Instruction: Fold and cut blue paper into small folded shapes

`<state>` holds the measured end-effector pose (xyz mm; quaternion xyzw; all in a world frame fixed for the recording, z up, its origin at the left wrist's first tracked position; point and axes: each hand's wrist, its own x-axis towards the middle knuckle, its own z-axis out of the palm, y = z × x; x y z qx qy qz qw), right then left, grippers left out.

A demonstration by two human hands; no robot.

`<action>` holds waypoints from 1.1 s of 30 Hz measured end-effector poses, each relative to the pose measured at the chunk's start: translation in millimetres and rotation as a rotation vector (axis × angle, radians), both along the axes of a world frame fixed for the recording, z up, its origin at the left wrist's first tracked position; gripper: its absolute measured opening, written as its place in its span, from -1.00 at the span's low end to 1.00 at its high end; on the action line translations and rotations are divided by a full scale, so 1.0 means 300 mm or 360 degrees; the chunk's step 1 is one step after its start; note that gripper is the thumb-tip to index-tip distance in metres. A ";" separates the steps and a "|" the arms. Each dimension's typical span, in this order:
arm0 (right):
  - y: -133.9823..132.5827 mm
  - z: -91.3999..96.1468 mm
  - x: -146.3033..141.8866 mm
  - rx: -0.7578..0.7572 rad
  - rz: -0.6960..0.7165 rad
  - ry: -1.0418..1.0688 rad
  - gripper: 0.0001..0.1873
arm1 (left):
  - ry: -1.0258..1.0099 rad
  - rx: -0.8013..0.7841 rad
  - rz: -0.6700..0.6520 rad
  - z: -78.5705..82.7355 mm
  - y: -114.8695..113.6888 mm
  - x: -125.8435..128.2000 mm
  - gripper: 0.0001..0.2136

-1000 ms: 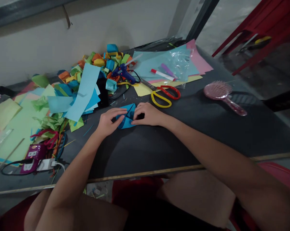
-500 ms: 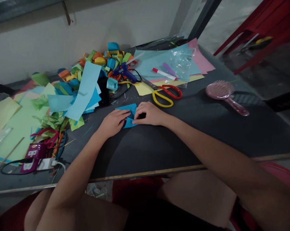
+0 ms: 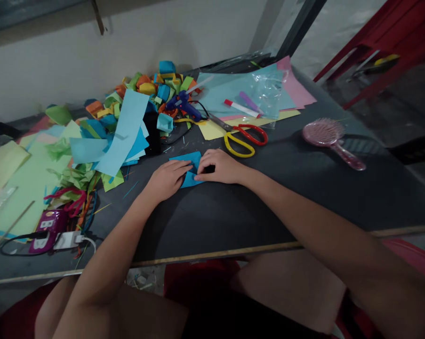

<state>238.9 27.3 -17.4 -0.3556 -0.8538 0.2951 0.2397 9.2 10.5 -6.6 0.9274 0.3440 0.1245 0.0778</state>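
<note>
A piece of blue paper (image 3: 190,180), partly folded, lies on the dark table between my hands. My left hand (image 3: 168,179) holds its left part, fingers close together on top and thumb by the near edge. At the right, my right hand (image 3: 221,167) is curled, with thumb and fingertips closed on the folded flap. My fingers cover much of the paper, so the full fold is hidden. Just beyond my right hand rest scissors (image 3: 238,136) with one red and one yellow handle.
Behind my hands are a blue glue gun (image 3: 186,106) and a heap of folded coloured paper pieces (image 3: 147,88). Light-blue strips (image 3: 124,132) lie left. A purple power socket (image 3: 49,230) with cables sits front left, a pink hairbrush (image 3: 330,136) right. The table's front edge (image 3: 215,254) is near me.
The hands and the blue paper keep almost the same position. Only a very slight shift of the whole view shows.
</note>
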 end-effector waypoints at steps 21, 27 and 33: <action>-0.078 0.040 -0.044 0.0059 -0.0280 -0.0354 -0.80 | -0.0259 -0.0412 0.0089 0.003 0.024 -0.030 -0.36; -0.073 0.029 -0.043 0.0043 -0.0333 -0.0301 -0.81 | -0.0310 -0.0407 0.0062 0.005 0.022 -0.022 -0.52; -0.077 0.024 -0.054 0.0026 -0.0432 -0.0256 -0.82 | -0.0361 -0.0410 0.0064 0.004 0.023 -0.017 -0.59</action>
